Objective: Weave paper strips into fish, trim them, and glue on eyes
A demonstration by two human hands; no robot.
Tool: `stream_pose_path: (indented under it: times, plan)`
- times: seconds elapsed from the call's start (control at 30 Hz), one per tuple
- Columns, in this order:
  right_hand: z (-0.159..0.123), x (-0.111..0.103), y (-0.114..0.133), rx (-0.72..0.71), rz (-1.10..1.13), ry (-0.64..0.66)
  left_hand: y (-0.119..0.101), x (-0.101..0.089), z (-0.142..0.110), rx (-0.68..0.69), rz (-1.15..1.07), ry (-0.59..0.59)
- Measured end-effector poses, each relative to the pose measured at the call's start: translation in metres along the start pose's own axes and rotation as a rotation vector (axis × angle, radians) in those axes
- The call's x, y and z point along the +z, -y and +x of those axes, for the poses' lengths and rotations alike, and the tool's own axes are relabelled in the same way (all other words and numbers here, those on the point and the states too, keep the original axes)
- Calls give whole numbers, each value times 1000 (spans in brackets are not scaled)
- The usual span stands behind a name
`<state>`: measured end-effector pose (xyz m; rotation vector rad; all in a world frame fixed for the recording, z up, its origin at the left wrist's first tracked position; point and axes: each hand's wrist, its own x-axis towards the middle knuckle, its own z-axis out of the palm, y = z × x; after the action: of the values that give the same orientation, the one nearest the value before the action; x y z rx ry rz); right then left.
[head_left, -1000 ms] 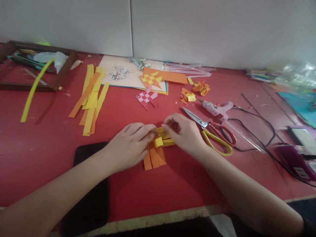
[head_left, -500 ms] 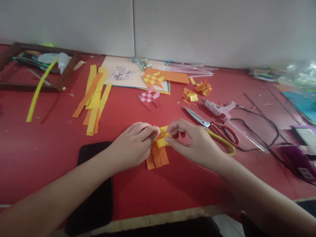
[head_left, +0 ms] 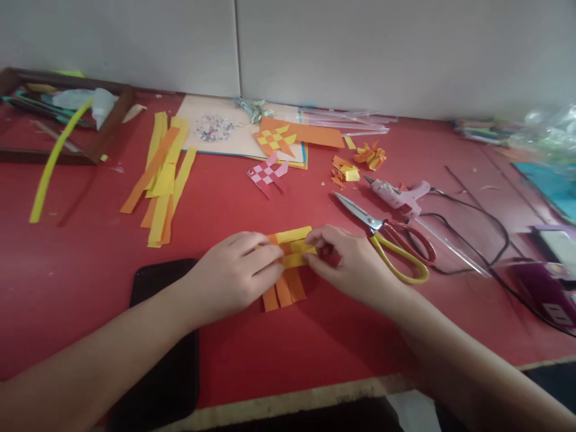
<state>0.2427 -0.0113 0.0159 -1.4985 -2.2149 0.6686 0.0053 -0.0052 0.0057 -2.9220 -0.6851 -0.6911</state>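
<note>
Yellow-orange weave (head_left: 294, 259) | both hands on | scissors (head_left: 371, 224) near right hand (head_left: 344, 258)

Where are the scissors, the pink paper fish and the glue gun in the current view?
scissors (head_left: 374, 224): head view, on the metal by the pivot
pink paper fish (head_left: 264, 173): head view, on the checkered body
glue gun (head_left: 405, 200): head view, on the pink body

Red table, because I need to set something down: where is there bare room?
Bare patches: left of the black slab, beyond the left forearm; and between the slab and right forearm, at the near edge. Crowded: around the scissors and glue gun, and along the wall.
</note>
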Motion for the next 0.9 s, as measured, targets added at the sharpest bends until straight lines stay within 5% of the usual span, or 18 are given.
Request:
stream_pose_path:
  times: [0.2,0.7,0.9]
  plan:
    - [-1,0,-2,-5,-5,-12,1,0,-2,45,-66,11]
    - [-4,4,-7,-59,-23,-40,-6,6,2,-104,-83,79]
    - [-6,3,-3,-297,-153,-144,-4,3,-3,-107,-68,98]
